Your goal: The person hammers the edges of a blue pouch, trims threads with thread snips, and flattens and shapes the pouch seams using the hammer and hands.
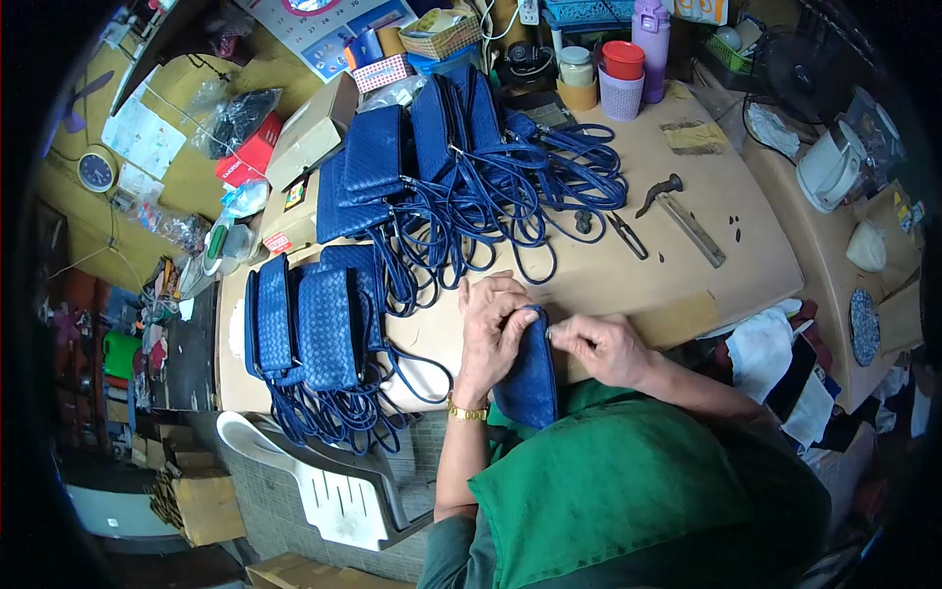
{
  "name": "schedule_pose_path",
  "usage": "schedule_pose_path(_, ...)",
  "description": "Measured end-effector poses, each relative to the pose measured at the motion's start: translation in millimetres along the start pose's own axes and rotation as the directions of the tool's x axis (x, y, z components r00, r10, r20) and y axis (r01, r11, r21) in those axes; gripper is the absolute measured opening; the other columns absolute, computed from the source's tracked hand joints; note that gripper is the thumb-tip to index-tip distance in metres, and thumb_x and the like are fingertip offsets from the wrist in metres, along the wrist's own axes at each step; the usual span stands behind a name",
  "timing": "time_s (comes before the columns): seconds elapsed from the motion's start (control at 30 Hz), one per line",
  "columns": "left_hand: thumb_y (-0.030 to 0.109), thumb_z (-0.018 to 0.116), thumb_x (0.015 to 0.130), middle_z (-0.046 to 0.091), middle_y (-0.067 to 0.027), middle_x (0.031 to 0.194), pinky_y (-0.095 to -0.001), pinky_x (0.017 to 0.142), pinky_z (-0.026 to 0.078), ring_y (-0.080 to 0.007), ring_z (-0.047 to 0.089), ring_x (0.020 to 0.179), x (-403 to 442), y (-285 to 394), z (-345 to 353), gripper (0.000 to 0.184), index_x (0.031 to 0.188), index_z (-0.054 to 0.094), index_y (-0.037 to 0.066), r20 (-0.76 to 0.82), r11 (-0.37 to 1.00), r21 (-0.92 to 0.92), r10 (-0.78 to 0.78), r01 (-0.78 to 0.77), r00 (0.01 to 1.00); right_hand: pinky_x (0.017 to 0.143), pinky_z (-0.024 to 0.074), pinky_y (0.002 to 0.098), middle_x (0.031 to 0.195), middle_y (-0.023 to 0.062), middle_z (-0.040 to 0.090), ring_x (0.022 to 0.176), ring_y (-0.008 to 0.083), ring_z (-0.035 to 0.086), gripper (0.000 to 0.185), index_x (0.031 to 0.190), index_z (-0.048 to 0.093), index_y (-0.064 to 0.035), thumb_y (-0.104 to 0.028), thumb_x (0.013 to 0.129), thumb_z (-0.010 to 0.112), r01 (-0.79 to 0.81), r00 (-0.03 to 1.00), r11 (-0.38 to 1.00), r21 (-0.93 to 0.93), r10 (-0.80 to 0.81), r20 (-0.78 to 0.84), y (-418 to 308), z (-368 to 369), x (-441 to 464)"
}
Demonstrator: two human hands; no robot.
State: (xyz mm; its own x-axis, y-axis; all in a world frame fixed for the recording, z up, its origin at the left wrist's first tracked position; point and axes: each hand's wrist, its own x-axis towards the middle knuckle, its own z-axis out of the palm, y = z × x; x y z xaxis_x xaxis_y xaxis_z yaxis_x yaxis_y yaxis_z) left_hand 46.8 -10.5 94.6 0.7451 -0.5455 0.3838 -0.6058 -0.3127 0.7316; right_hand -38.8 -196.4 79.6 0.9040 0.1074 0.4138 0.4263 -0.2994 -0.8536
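A dark blue pouch (530, 378) stands at the table's front edge, against the green apron. My left hand (493, 329) grips its upper left side, thumb on the near face and fingers bent over the top. At the pouch's upper right edge, my right hand (599, 346) is pinched, with thumb and forefinger together; whatever small thing lies between them is too small to make out. Woven blue pouches (329, 329) with long cords lie to the left, and more blue pouches (373, 152) with tangled cords (461, 211) are piled farther back.
Small snips (628, 236), a wooden bar (692, 231) and a dark curved tool (659, 193) lie on the right of the table (589, 275). Cups (621, 83) and a purple bottle (651, 49) stand at the back. A white chair (339, 501) is at lower left.
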Motion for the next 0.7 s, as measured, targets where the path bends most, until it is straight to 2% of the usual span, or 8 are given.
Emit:
schedule_pose_path(0.1, 0.011, 0.066, 0.083, 0.059, -0.0085, 0.107, -0.0462, 0.105, 0.025, -0.0288, 0.047, 0.121, -2.0, -13.7, -5.0, 0.006, 0.086, 0.068, 0.006, -0.267, 0.962, -0.27, -0.106, 0.031, 0.958, 0.063, 0.0519, 0.035, 0.076, 0.0144, 0.067, 0.067, 0.0256, 0.066, 0.012, 0.09, 0.056, -0.0003, -0.009, 0.089, 0.065, -0.048, 0.974, 0.998, -0.034, 0.054, 0.222, -0.4, -0.8, -12.0)
schedule_pose_path(0.2, 0.014, 0.068, 0.083, 0.054, -0.0107, 0.123, -0.0471, 0.11, 0.022, -0.0336, 0.035, 0.132, -4.4, -13.1, -8.6, 0.009, 0.088, 0.07, 0.007, -0.098, 0.945, -0.328, -0.055, 0.02, 0.994, 0.072, 0.0514, 0.0322, 0.088, 0.012, 0.065, 0.076, 0.0192, 0.063, 0.031, 0.112, 0.051, -0.003, -0.014, 0.088, 0.067, -0.27, 0.938, 0.961, 0.061, 0.248, 0.243, -15.9, -10.3, -0.2)
schedule_pose_path(0.27, 0.017, 0.07, 0.082, 0.043, -0.0145, 0.14, -0.0491, 0.114, 0.016, -0.0361, 0.02, 0.142, -4.2, -4.3, 1.7, 0.015, 0.095, 0.072, 0.011, 0.001, 0.953, -0.304, 0.003, -0.002, 1.0, 0.077, 0.0507, 0.0305, 0.101, 0.0092, 0.058, 0.089, 0.0148, 0.06, 0.057, 0.132, 0.038, -0.0004, -0.01, 0.085, 0.07, -0.256, 0.947, 0.935, 0.244, 0.192, 0.259, -9.2, -13.8, 14.9)
schedule_pose_path(0.33, 0.028, 0.077, 0.076, 0.028, -0.0187, 0.151, -0.0545, 0.114, 0.013, -0.0401, 0.013, 0.144, -7.4, -1.6, 18.4, 0.041, 0.113, 0.067, 0.014, -0.029, 0.946, -0.323, -0.018, 0.007, 0.999, 0.076, 0.0502, 0.0273, 0.097, 0.0067, 0.057, 0.085, 0.0124, 0.058, 0.064, 0.138, 0.034, -0.0009, -0.004, 0.085, 0.068, -0.348, 0.926, 0.818, 0.459, 0.223, 0.305, 2.5, -11.0, 19.4)
schedule_pose_path(0.43, 0.046, 0.086, 0.056, 0.009, -0.0255, 0.155, -0.0656, 0.109, 0.012, -0.0484, 0.004, 0.143, -19.9, 32.2, 29.1, 0.115, 0.148, 0.026, 0.011, -0.023, 0.978, 0.171, -0.115, 0.117, 0.993, 0.072, 0.0487, 0.0224, 0.094, 0.0057, 0.056, 0.082, 0.0086, 0.055, 0.065, 0.141, 0.033, -0.0016, 0.006, 0.083, 0.062, -0.32, 0.938, 0.877, 0.359, 0.24, 0.249, 14.1, -16.4, 19.3)
schedule_pose_path(0.57, 0.033, 0.085, 0.064, 0.012, -0.0282, 0.154, -0.0582, 0.111, 0.022, -0.0484, 0.011, 0.142, -37.5, 26.4, 40.0, 0.109, 0.149, 0.021, 0.003, -0.085, 0.963, 0.108, -0.237, 0.245, 0.968, 0.07, 0.0489, 0.0222, 0.085, 0.0012, 0.054, 0.074, 0.0081, 0.055, 0.061, 0.139, 0.038, -0.0015, 0.006, 0.083, 0.062, -0.413, 0.911, 0.69, 0.595, 0.297, 0.287, 15.0, -22.7, 20.4)
schedule_pose_path(0.63, 0.028, 0.082, 0.069, 0.025, -0.0273, 0.151, -0.0418, 0.112, 0.03, -0.039, 0.027, 0.14, -37.7, 25.6, 31.5, 0.102, 0.147, 0.024, -0.002, -0.043, 0.968, -0.018, -0.25, 0.249, 0.967, 0.071, 0.0488, 0.0221, 0.088, 0.0009, 0.054, 0.076, 0.0078, 0.054, 0.062, 0.139, 0.038, -0.0028, 0.004, 0.083, 0.064, -0.376, 0.926, 0.74, 0.558, 0.294, 0.236, 17.7, -26.4, 22.9)
schedule_pose_path(0.7, 0.027, 0.082, 0.07, 0.029, -0.0265, 0.149, -0.0409, 0.111, 0.031, -0.0376, 0.031, 0.138, -36.8, 25.2, 30.9, 0.099, 0.146, 0.026, -0.003, -0.027, 0.956, 0.008, -0.292, 0.292, 0.956, 0.073, 0.0489, 0.022, 0.099, 0.0031, 0.052, 0.083, 0.0074, 0.052, 0.068, 0.14, 0.039, -0.0074, -0.002, 0.08, 0.072, -0.276, 0.96, 0.862, 0.424, 0.231, 0.156, 22.0, -21.1, 21.3)
